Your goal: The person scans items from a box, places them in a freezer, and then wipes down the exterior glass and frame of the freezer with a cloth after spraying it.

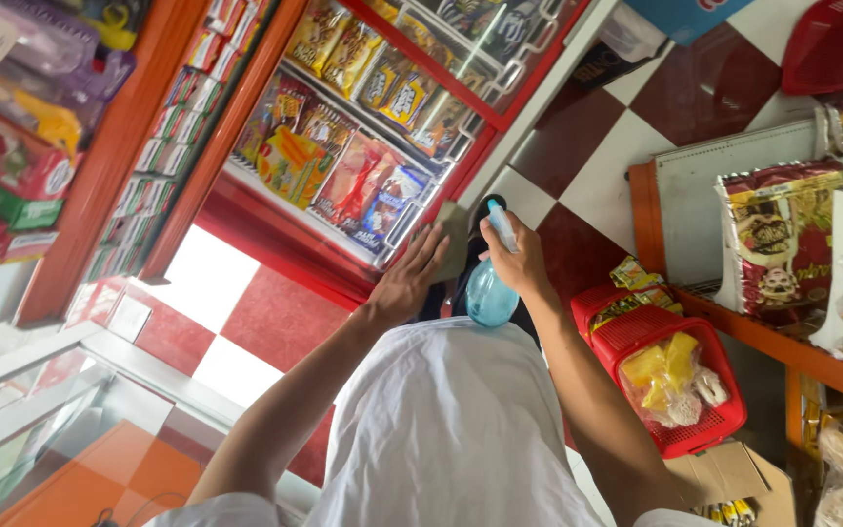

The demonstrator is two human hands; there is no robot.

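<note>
— Where is the blue spray bottle (491,283)?
— In the right hand (522,262), fingers wrapped round its neck — just beside the left hand (408,280).
— And that one?
— Spread flat, pressing a grey cloth (455,239) against the glass door (412,117) of the red snack cabinet.
— Anything else close?
— A red basket (680,376) of packets sits just right of the right hand, on the checkered floor (587,146).

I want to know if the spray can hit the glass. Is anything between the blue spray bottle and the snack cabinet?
Nothing visible does. The right hand holds the spray bottle beside the cabinet glass, where the left hand presses a cloth.
</note>
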